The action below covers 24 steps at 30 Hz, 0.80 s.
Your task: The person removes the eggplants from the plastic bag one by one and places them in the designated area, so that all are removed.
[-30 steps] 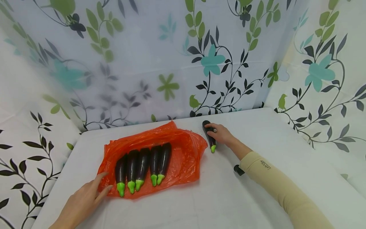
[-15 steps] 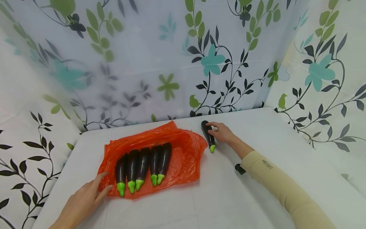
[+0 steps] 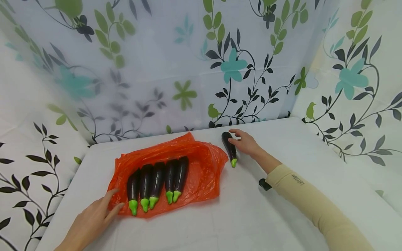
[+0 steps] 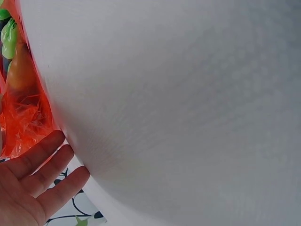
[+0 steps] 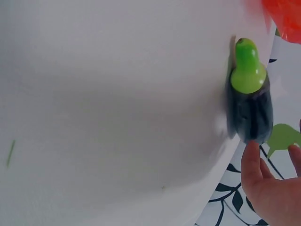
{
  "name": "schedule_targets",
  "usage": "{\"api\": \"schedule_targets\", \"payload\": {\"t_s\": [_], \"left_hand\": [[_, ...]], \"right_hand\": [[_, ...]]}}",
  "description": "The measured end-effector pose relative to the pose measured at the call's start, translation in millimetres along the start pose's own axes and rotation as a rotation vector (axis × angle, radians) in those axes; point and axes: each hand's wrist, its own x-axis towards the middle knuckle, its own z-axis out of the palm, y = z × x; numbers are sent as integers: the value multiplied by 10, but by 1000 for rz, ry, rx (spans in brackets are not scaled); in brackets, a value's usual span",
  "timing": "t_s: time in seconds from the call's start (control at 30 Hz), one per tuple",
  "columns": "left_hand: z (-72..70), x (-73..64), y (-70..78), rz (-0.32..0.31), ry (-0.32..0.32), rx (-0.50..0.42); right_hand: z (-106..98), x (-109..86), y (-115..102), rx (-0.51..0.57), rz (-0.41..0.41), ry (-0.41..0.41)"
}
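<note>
My right hand (image 3: 246,143) is beside a dark purple eggplant (image 3: 230,148) with a green stem, lying on the table to the right of a red plastic bag (image 3: 204,174). Its fingers are spread and loosely bent. The thumb is at the eggplant's side; whether it touches cannot be made out. In the right wrist view the fingertips are close to the eggplant's (image 5: 254,113) far end. Several eggplants (image 3: 157,181) lie side by side on the bag, stems towards me. My left hand (image 3: 89,221) rests at the bag's left edge, fingers extended, also in the left wrist view.
A dark rounded end of some object (image 3: 265,184) shows beside my right sleeve (image 3: 307,198), which hides the rest. The white table (image 3: 176,230) ends at a leaf-patterned curtain (image 3: 150,76) behind and at both sides.
My right hand has loosened from the lone eggplant and shifted slightly right, its fingers opening away. The eggplant stays nearly in place. My left hand and the bag have not moved.
</note>
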Motion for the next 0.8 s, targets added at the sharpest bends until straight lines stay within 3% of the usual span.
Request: {"api": "schedule_targets", "payload": {"t_s": [0.3,0.8], "left_hand": [[4,-6,0,0,-1,1],[0,-9,17,6,19,4]], "right_hand": [[-11,-192,-243,61,32,65],[65,-538,-706,153,-82,27]]}}
